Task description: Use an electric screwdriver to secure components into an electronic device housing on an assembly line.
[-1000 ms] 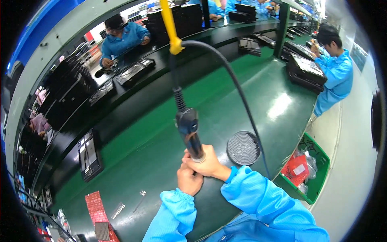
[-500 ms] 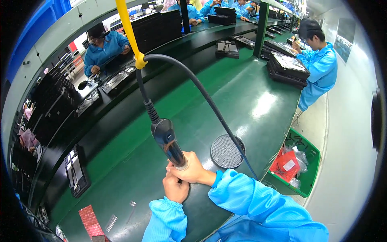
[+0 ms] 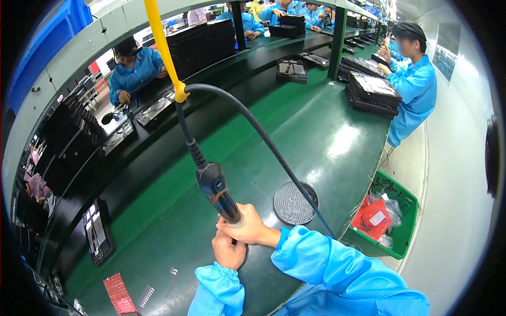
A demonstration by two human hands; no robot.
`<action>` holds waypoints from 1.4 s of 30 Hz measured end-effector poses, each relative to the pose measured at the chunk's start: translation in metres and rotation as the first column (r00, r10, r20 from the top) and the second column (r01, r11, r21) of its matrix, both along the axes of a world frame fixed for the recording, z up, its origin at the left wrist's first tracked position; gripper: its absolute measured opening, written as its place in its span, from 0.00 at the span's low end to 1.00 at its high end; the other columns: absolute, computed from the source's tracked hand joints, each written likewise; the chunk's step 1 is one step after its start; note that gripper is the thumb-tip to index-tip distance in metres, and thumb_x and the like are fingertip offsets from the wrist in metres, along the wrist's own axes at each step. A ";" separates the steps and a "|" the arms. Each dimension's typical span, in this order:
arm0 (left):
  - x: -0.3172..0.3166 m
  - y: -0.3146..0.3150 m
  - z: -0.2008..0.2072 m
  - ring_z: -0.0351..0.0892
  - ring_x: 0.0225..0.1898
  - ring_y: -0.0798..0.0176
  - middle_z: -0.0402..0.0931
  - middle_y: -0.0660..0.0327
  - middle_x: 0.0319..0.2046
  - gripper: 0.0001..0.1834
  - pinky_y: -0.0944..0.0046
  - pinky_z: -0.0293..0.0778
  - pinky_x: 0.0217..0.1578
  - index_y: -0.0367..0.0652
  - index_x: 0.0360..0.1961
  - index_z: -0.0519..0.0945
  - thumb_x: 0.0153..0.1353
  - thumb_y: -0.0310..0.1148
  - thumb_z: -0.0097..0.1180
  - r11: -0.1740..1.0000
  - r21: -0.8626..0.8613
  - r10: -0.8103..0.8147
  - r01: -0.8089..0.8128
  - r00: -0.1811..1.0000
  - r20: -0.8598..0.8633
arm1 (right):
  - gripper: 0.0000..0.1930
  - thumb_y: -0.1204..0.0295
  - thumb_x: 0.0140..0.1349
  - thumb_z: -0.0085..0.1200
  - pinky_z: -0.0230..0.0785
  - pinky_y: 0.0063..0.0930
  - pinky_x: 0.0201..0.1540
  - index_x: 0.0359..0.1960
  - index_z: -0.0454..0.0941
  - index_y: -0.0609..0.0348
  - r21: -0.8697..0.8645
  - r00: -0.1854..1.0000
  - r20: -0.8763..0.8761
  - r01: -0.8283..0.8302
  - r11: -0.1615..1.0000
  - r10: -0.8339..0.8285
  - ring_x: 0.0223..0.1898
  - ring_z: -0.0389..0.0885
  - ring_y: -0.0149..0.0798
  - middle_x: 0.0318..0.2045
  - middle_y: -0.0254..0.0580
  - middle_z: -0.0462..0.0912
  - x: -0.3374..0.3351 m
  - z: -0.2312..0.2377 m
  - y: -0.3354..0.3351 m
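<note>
A black electric screwdriver (image 3: 217,192) hangs tilted from a yellow strap (image 3: 162,42), a black cable looping from its top. My right hand (image 3: 252,225) is wrapped round its lower end. Just below, my left hand (image 3: 229,252) is closed against the right one, close to the driver's tip. Whatever its fingers grip is hidden, and so is the driver's bit. To the right of my hands lies a round grey dish with a gridded face (image 3: 296,202), the cable passing over its edge.
Red bubble wrap (image 3: 120,295) and a strip of small parts (image 3: 147,296) lie at lower left. An opened device (image 3: 98,231) rests farther left. A green bin (image 3: 403,231) with red and clear packaging stands right. Stacked devices (image 3: 373,90) sit before a co-worker (image 3: 414,95).
My view has shifted slightly, so the bench scene sits a little differently. The co-worker at right has raised their head and a hand. My hands keep nearly the same grip.
</note>
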State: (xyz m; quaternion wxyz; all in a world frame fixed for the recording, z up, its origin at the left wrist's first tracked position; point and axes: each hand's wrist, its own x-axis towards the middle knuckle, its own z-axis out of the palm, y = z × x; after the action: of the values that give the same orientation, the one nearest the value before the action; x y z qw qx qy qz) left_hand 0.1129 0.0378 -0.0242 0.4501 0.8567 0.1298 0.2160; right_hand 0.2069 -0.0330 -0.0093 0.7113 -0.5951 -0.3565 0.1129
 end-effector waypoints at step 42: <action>0.003 0.008 -0.015 0.80 0.28 0.63 0.80 0.52 0.23 0.07 0.64 0.73 0.29 0.30 0.26 0.79 0.48 0.25 0.58 0.996 0.078 0.032 -0.044 0.989 0.145 | 0.13 0.67 0.46 0.63 0.67 0.37 0.24 0.24 0.72 0.62 -0.076 0.998 0.036 0.060 0.995 -0.058 0.21 0.77 0.47 0.17 0.48 0.76 -0.001 0.001 -0.002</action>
State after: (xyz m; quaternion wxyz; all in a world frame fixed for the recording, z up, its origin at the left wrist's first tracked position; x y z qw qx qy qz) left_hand 0.1156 0.0461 -0.0391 0.4189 0.8539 0.1046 0.2905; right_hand 0.2062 -0.0347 -0.0084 0.6848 -0.6341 -0.3462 0.0954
